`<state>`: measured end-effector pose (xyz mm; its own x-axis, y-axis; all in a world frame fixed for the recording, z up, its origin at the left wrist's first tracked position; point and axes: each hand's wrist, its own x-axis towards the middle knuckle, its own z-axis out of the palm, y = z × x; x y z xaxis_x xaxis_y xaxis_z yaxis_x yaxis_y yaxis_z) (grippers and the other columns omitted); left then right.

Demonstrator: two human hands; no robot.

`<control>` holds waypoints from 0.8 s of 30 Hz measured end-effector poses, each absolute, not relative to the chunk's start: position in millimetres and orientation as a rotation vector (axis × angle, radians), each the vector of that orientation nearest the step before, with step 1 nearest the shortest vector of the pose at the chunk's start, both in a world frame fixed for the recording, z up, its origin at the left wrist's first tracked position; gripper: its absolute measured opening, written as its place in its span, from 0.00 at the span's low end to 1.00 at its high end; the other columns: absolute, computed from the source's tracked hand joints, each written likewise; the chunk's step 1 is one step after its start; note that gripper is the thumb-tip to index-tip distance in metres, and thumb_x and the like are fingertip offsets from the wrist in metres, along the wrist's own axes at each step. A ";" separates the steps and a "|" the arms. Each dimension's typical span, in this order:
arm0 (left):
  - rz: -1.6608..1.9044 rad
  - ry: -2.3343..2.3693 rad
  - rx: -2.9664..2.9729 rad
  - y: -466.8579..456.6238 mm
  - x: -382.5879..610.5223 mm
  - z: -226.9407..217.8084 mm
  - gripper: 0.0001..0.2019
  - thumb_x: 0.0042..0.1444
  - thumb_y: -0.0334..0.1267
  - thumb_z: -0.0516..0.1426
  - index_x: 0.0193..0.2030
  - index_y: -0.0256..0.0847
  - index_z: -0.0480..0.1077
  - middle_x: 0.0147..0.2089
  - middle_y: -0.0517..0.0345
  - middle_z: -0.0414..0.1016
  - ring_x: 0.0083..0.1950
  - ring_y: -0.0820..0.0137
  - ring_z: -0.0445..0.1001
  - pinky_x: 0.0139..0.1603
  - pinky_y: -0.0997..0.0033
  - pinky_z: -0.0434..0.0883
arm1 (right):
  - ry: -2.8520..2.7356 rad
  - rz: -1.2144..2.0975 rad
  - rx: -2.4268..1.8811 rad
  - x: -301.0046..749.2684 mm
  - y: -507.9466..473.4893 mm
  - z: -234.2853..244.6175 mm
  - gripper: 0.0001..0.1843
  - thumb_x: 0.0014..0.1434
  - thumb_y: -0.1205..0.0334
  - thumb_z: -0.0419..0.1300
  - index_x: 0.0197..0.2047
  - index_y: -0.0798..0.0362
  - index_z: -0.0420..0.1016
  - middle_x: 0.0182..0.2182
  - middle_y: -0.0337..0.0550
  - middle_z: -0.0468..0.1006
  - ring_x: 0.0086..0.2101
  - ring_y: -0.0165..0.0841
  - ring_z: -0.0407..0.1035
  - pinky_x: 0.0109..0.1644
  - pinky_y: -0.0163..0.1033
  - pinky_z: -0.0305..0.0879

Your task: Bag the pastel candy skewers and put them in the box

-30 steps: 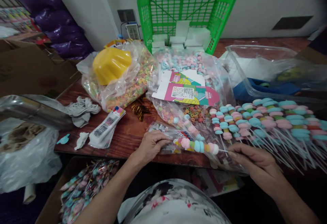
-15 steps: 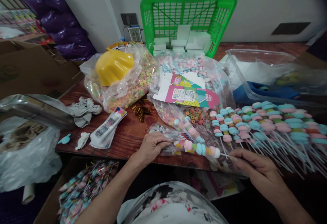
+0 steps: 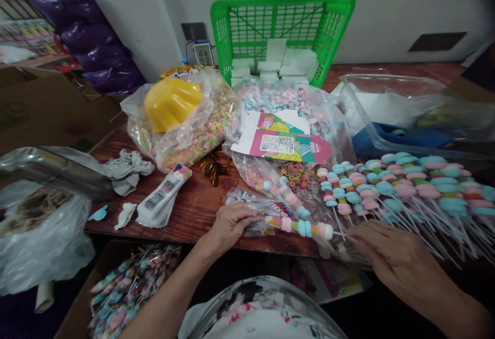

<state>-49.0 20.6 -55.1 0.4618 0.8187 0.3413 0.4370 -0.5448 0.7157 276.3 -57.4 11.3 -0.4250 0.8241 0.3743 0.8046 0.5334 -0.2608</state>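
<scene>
A candy skewer (image 3: 304,228) of pink, blue and white pieces lies level between my hands, just above the table's front edge. My left hand (image 3: 234,222) pinches the end of its wrapper, where a bit of printed colour shows; the clear film itself is hard to make out. The white stick at the other end is between the fingers of my right hand (image 3: 381,243). Under and behind the skewer are flat printed clear bags (image 3: 255,202). Many more candy skewers (image 3: 410,184) lie in a pile to the right, sticks toward me.
Behind stand a bag of cereal rings (image 3: 201,143) with a yellow bowl (image 3: 172,104), a bag of pink and blue candies (image 3: 270,94) and a green basket (image 3: 284,2). Printed cards (image 3: 160,197) and gold ties (image 3: 213,170) lie left. A box of wrapped skewers (image 3: 133,287) sits below.
My right hand has turned slightly, with its back more toward the camera, and still grips the stick. The skewer and my left hand have hardly moved. The view has shifted a little.
</scene>
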 end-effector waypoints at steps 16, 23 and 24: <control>0.944 0.915 2.259 19.9 -47.4 -60.1 0.08 0.59 0.37 0.57 0.36 0.40 0.77 0.31 0.55 0.78 0.35 0.70 0.74 0.38 0.71 0.70 | -2.387 -0.132 -1.147 250.7 -46.1 8.6 0.19 0.55 0.77 0.49 0.45 0.53 0.72 0.33 0.44 0.77 0.33 0.34 0.71 0.38 0.39 0.67; 1.013 0.944 2.487 19.5 -47.2 -48.9 0.10 0.58 0.32 0.56 0.45 0.38 0.72 0.43 0.49 0.76 0.46 0.65 0.70 0.48 0.61 0.69 | -2.360 -0.169 -1.038 235.7 -34.1 13.8 0.15 0.59 0.76 0.48 0.43 0.55 0.70 0.33 0.45 0.77 0.33 0.33 0.71 0.36 0.38 0.65; 0.970 0.973 2.539 19.7 -47.5 -44.3 0.14 0.56 0.34 0.57 0.50 0.38 0.70 0.49 0.46 0.74 0.52 0.61 0.67 0.52 0.56 0.67 | -2.351 -0.169 -1.030 235.5 -33.4 14.2 0.15 0.59 0.76 0.49 0.45 0.55 0.70 0.33 0.45 0.77 0.33 0.34 0.71 0.36 0.38 0.65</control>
